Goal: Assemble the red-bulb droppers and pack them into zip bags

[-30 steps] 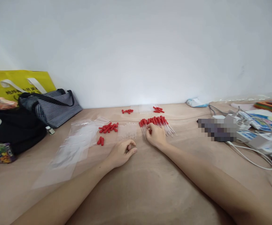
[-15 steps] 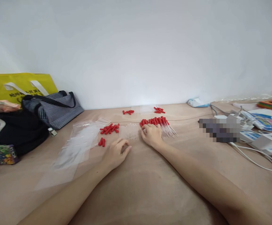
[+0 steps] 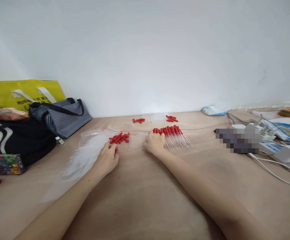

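- Left hand (image 3: 107, 157) reaches down by a red bulb (image 3: 116, 151), fingers bent — can't tell if they grip it.
- Right hand (image 3: 155, 141) curls half-closed between bare clear tubes (image 3: 136, 141) and red-topped tubes (image 3: 176, 134); any grip is hidden.
- More red bulbs (image 3: 119, 137) lie beside the clear tubes, towards the worktop's (image 3: 134, 200) back edge — striped bag (image 3: 67, 116) far left.
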Demonstrator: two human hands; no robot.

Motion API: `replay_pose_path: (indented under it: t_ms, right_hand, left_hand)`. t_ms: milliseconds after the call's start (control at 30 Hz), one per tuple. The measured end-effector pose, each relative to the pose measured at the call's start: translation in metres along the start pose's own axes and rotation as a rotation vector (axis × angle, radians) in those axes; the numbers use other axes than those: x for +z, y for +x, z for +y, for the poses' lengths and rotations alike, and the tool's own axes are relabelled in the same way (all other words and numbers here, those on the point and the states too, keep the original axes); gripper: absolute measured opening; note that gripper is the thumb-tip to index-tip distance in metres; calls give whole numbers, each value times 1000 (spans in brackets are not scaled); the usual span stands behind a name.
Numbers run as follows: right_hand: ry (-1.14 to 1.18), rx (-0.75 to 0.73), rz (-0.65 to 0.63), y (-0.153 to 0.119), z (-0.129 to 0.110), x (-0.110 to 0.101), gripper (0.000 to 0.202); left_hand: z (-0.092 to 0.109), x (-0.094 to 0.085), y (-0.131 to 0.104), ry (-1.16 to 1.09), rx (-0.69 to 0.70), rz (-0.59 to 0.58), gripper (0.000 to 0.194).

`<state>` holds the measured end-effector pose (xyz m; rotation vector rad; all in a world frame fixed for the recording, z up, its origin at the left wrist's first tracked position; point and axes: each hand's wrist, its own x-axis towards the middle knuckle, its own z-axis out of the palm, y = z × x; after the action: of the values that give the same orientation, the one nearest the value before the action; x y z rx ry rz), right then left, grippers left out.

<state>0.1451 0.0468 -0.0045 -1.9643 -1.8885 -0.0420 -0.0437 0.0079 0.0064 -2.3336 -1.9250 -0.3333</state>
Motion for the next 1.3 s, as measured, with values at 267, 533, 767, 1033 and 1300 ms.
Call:
replay_pose_path:
  t_ms: [267, 533, 767, 1033, 1300]
  right_hand:
    - [1, 26, 1, 6, 4, 3, 20]
    - [99, -187, 91, -22, 30, -14, 31]
    - [227, -597, 100, -64, 99, -24, 34]
    - [391, -536, 48, -68, 117, -27, 21]
    - [330, -594, 11, -67, 114, -28, 18]
  left_hand:
    - [8, 21, 11, -163, 114, 299, 13]
    - [0, 29, 18, -135, 140, 305, 19]
    - [9, 20, 16, -238, 219, 347, 13]
    - [76, 20, -10, -974, 238, 94, 16]
    - [83, 23, -9, -655, 383, -20, 8]
